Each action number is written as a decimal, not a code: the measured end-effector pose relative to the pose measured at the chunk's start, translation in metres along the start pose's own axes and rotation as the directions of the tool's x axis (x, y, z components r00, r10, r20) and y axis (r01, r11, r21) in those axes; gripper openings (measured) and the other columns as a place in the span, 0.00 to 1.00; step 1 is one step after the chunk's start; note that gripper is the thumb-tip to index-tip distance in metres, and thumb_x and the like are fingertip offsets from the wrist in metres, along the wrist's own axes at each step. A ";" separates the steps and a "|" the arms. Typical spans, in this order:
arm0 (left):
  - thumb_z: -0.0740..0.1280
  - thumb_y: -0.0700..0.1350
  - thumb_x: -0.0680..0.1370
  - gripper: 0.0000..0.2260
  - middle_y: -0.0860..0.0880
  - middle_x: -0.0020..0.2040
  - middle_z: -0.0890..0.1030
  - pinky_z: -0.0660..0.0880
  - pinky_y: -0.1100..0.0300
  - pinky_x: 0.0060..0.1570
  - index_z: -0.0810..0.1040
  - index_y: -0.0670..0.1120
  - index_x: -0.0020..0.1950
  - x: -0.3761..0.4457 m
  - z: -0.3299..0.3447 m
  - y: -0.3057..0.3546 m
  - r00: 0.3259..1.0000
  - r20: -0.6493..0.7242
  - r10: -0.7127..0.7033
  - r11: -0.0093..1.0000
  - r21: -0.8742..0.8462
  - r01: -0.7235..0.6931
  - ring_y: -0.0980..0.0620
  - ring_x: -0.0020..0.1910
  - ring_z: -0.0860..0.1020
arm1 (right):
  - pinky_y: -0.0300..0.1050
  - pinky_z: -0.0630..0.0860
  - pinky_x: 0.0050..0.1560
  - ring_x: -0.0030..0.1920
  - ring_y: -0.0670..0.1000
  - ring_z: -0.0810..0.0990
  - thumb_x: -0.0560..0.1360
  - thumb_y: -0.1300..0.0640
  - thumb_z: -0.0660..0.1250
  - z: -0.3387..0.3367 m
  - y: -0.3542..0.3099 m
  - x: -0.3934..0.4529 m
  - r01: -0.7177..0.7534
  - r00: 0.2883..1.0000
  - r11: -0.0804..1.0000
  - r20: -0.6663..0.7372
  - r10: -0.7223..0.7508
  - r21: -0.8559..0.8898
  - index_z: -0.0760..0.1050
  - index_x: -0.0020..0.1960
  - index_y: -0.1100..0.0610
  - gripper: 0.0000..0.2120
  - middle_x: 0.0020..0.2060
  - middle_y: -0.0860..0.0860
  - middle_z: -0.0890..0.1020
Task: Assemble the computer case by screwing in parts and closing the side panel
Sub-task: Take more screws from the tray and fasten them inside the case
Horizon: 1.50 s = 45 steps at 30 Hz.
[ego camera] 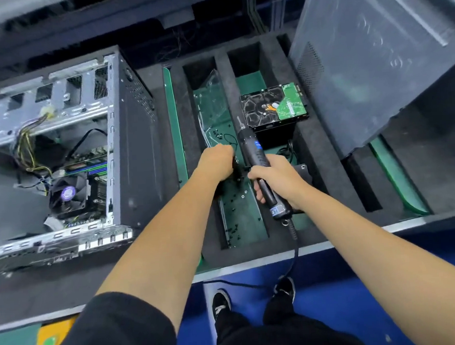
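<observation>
The computer case [68, 160] lies open at the left of the black foam-lined workbench [163, 139], its side panel off, so that the motherboard, a round cooler fan [68, 194], bundled yellow and black wires and the bare metal drive cage show inside. A separate grey side panel [373, 56] leans at the upper right, wrapped in clear film. Between the two run long foam slots with green floors; small dark screws [233, 226] are scattered over the floor of the middle slot, beside a crumpled clear plastic bag [211, 93]. A hard drive [274, 105] rests circuit side up on a black block in the next slot to the right. The left hand [218, 163] is curled into a fist down in the screw slot; whether it holds anything cannot be told. The right hand [274, 177] grips an electric screwdriver [257, 162] around its dark barrel, bit pointing away towards the hard drive, its coiled cord [295, 251] trailing over the bench edge to the blue floor. Both forearms cover part of the slots.
</observation>
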<state>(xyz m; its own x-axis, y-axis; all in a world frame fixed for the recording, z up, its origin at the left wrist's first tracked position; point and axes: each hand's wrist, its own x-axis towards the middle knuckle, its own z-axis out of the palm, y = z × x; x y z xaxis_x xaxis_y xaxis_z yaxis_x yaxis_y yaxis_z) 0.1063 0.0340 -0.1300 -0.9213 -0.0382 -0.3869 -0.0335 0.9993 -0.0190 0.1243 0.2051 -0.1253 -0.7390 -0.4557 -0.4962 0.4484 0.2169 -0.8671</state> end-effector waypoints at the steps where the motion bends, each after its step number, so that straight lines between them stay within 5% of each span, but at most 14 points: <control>1: 0.62 0.36 0.74 0.08 0.40 0.51 0.79 0.69 0.54 0.43 0.74 0.40 0.53 -0.004 -0.003 0.001 1.000 0.003 0.030 0.997 0.075 -0.030 0.40 0.48 0.78 | 0.47 0.76 0.28 0.25 0.56 0.76 0.67 0.57 0.69 0.001 0.001 0.002 0.002 1.000 1.000 0.009 -0.002 0.002 0.70 0.43 0.59 0.10 0.26 0.55 0.77; 5: 0.61 0.38 0.74 0.05 0.47 0.44 0.76 0.61 0.54 0.48 0.70 0.44 0.49 -0.025 0.008 0.008 0.974 0.209 0.090 0.956 0.257 -0.144 0.45 0.43 0.74 | 0.47 0.76 0.28 0.26 0.57 0.76 0.68 0.59 0.69 0.003 0.009 0.006 0.034 0.999 0.998 0.031 -0.035 0.044 0.70 0.43 0.59 0.09 0.27 0.57 0.78; 7: 0.62 0.41 0.75 0.06 0.47 0.49 0.77 0.62 0.56 0.49 0.70 0.46 0.51 -0.036 0.020 0.012 0.938 0.323 0.125 0.921 0.314 -0.231 0.46 0.44 0.74 | 0.46 0.76 0.27 0.25 0.56 0.76 0.68 0.59 0.69 0.002 0.011 0.008 0.038 0.998 0.995 0.039 -0.042 0.090 0.70 0.42 0.59 0.08 0.27 0.58 0.78; 10: 0.69 0.50 0.75 0.20 0.47 0.56 0.77 0.71 0.54 0.45 0.71 0.46 0.64 -0.044 0.031 0.017 0.887 0.441 0.134 0.914 0.290 -0.283 0.44 0.51 0.77 | 0.47 0.76 0.27 0.25 0.56 0.75 0.68 0.60 0.68 0.000 0.012 0.009 0.039 0.997 0.991 0.062 -0.047 0.127 0.70 0.41 0.60 0.07 0.28 0.59 0.78; 14: 0.75 0.55 0.69 0.28 0.47 0.58 0.77 0.76 0.53 0.48 0.73 0.45 0.63 -0.050 0.041 0.027 0.837 0.518 0.174 0.895 0.272 -0.354 0.43 0.53 0.78 | 0.47 0.75 0.28 0.25 0.56 0.75 0.68 0.59 0.68 0.001 0.012 0.007 0.044 0.997 0.993 0.055 -0.050 0.105 0.70 0.43 0.60 0.08 0.28 0.58 0.78; 22: 0.65 0.39 0.75 0.13 0.43 0.58 0.78 0.73 0.54 0.47 0.74 0.41 0.60 -0.059 0.059 0.040 0.831 0.470 0.297 0.837 0.290 -0.463 0.42 0.54 0.78 | 0.48 0.75 0.29 0.26 0.56 0.75 0.69 0.60 0.68 0.002 0.010 0.005 0.037 0.998 0.995 0.044 -0.041 0.093 0.69 0.44 0.60 0.08 0.28 0.59 0.77; 27: 0.63 0.39 0.76 0.13 0.43 0.57 0.78 0.71 0.55 0.45 0.74 0.41 0.60 -0.063 0.064 0.037 0.826 0.456 0.331 0.838 0.261 -0.480 0.42 0.54 0.78 | 0.48 0.74 0.29 0.25 0.56 0.74 0.67 0.59 0.69 0.003 0.011 0.007 0.030 0.999 0.993 0.037 -0.034 0.113 0.70 0.43 0.61 0.10 0.29 0.60 0.76; 34: 0.67 0.44 0.74 0.12 0.42 0.54 0.78 0.70 0.57 0.41 0.74 0.40 0.55 -0.060 0.053 0.033 0.892 0.364 0.268 0.949 0.060 -0.310 0.42 0.49 0.77 | 0.47 0.75 0.28 0.25 0.56 0.74 0.68 0.60 0.68 0.002 0.010 0.007 0.028 0.999 0.992 0.035 -0.032 0.124 0.71 0.44 0.60 0.08 0.29 0.59 0.77; 37: 0.64 0.40 0.75 0.04 0.43 0.51 0.78 0.68 0.56 0.42 0.72 0.44 0.49 -0.051 0.040 0.022 0.964 0.196 0.181 0.959 0.181 -0.217 0.43 0.48 0.77 | 0.46 0.75 0.27 0.25 0.55 0.74 0.69 0.60 0.68 0.003 0.009 0.006 0.026 0.999 0.992 0.039 -0.031 0.126 0.70 0.44 0.60 0.08 0.29 0.59 0.77; 40: 0.62 0.39 0.76 0.08 0.46 0.52 0.79 0.64 0.55 0.47 0.73 0.47 0.53 -0.039 0.034 0.016 0.997 0.060 0.051 0.925 0.373 -0.070 0.45 0.53 0.76 | 0.46 0.75 0.27 0.25 0.55 0.74 0.70 0.61 0.68 0.004 0.008 0.004 0.027 0.999 0.993 0.032 -0.031 0.113 0.71 0.45 0.60 0.07 0.29 0.59 0.77; 45: 0.62 0.40 0.77 0.12 0.49 0.53 0.80 0.65 0.57 0.50 0.72 0.49 0.60 -0.026 0.043 0.016 0.995 0.099 0.021 0.876 0.478 -0.066 0.47 0.55 0.76 | 0.45 0.74 0.27 0.25 0.55 0.74 0.70 0.62 0.67 0.004 0.006 0.002 0.024 0.999 0.993 0.028 -0.027 0.113 0.71 0.45 0.60 0.06 0.28 0.57 0.77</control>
<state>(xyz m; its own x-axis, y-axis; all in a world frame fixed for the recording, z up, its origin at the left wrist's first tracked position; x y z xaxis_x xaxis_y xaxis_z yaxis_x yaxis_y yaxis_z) 0.1467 0.0512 -0.1595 -0.8790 -0.0180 -0.4764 0.2164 0.8753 -0.4324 0.1277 0.2018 -0.1313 -0.7366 -0.4852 -0.4711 0.4845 0.1074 -0.8682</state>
